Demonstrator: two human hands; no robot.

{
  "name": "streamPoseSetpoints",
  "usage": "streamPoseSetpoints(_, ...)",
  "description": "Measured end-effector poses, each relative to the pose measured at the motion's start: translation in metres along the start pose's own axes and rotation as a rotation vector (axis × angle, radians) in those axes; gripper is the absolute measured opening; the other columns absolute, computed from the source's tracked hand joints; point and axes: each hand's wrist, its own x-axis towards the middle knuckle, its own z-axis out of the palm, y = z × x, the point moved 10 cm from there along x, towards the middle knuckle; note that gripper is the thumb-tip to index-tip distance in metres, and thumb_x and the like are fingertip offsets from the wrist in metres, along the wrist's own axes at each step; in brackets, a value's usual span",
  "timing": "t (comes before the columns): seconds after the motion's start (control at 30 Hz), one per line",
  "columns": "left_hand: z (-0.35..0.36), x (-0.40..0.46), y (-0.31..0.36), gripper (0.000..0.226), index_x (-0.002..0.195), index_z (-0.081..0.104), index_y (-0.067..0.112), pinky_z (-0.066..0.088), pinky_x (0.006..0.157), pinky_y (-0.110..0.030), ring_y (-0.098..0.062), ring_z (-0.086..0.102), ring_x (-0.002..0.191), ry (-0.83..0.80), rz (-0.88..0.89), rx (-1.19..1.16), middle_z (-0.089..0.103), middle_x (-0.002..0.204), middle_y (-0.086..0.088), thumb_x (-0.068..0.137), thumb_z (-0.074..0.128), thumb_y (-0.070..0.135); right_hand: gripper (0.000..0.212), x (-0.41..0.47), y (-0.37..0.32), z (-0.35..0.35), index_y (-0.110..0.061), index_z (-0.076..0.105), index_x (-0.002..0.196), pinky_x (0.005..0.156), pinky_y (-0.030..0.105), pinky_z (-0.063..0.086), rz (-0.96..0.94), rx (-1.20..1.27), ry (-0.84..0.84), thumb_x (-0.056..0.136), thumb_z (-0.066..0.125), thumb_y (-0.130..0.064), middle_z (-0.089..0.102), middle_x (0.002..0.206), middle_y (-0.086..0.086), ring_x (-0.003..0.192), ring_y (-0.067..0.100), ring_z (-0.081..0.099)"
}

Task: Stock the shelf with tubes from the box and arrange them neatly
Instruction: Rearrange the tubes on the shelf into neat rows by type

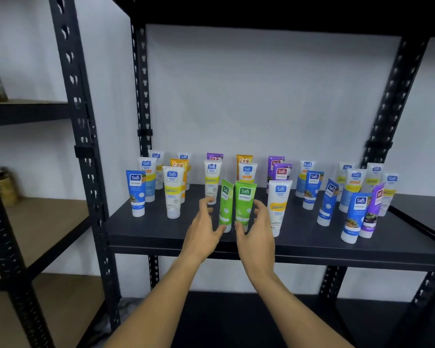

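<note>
Two green tubes stand side by side on their caps at the front middle of the black shelf board (299, 243): the left green tube (226, 204) is turned partly sideways, the right green tube (244, 203) faces me. My left hand (205, 228) is just left of them, its thumb at the left tube's cap and its fingers spread and apart from the tube. My right hand (258, 228) flanks the right tube, thumb at its cap, fingers loosely bent beside its edge. Neither hand grips a tube. No box is in view.
Many other tubes stand in loose rows across the shelf: a blue one (137, 193), a white-yellow one (278, 205), a purple one (373, 210) leaning at the right. Black uprights (82, 136) frame the shelf. A neighbouring wooden shelf (43, 222) is on the left.
</note>
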Motion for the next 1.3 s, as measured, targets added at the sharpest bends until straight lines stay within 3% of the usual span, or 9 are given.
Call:
streamPoseSetpoints(0.37, 0.012, 0.013, 0.0, 0.065, 0.125, 0.028, 0.041, 0.058, 0.085, -0.042, -0.003, 0.066, 0.096, -0.059, 0.057, -0.005, 0.066, 0.111, 0.011, 0.085, 0.074, 0.019, 0.071, 0.011, 0.012, 0.012, -0.032, 0.029, 0.141, 0.082, 0.039, 0.059, 0.001, -0.075, -0.003, 0.087, 0.074, -0.02, 0.058, 0.126, -0.006, 0.112, 0.014, 0.061)
streamPoseSetpoints(0.5, 0.012, 0.014, 0.001, 0.061, 0.121, 0.03, 0.038, 0.058, 0.078, -0.041, -0.002, 0.067, 0.085, -0.008, 0.059, 0.013, 0.067, 0.1, 0.013, 0.083, 0.075, 0.022, 0.073, 0.014, 0.012, 0.015, -0.032, 0.028, 0.142, 0.081, 0.04, 0.06, -0.004, -0.097, -0.001, 0.086, 0.074, -0.018, 0.059, 0.126, -0.007, 0.111, 0.013, 0.061)
streamPoseSetpoints(0.73, -0.005, 0.013, -0.002, 0.056, 0.118, 0.031, 0.032, 0.055, 0.074, -0.039, -0.01, 0.067, 0.089, 0.164, 0.047, 0.134, 0.067, 0.107, 0.012, 0.083, 0.075, 0.026, 0.073, 0.017, 0.017, 0.016, -0.034, 0.029, 0.14, 0.078, 0.038, 0.061, 0.004, -0.093, 0.018, 0.086, 0.074, -0.016, 0.059, 0.125, -0.007, 0.104, 0.012, 0.064)
streamPoseSetpoints(0.87, -0.014, 0.02, -0.002, 0.059, 0.125, 0.031, 0.031, 0.054, 0.072, -0.04, -0.019, 0.067, 0.092, 0.232, 0.054, 0.235, 0.067, 0.111, 0.007, 0.084, 0.074, 0.026, 0.071, 0.019, 0.019, 0.015, -0.034, 0.03, 0.139, 0.079, 0.04, 0.06, 0.006, -0.097, 0.025, 0.087, 0.074, -0.016, 0.058, 0.126, -0.008, 0.107, 0.012, 0.063)
streamPoseSetpoints(1.3, -0.009, 0.036, -0.011, 0.073, 0.143, 0.02, 0.029, 0.051, 0.069, -0.04, -0.029, 0.066, 0.093, 0.233, -0.02, 0.418, 0.06, 0.118, -0.005, 0.088, 0.069, 0.028, 0.07, 0.018, 0.024, 0.018, -0.035, 0.029, 0.142, 0.078, 0.038, 0.06, -0.008, -0.124, 0.033, 0.088, 0.073, -0.02, 0.057, 0.127, -0.01, 0.107, 0.01, 0.062)
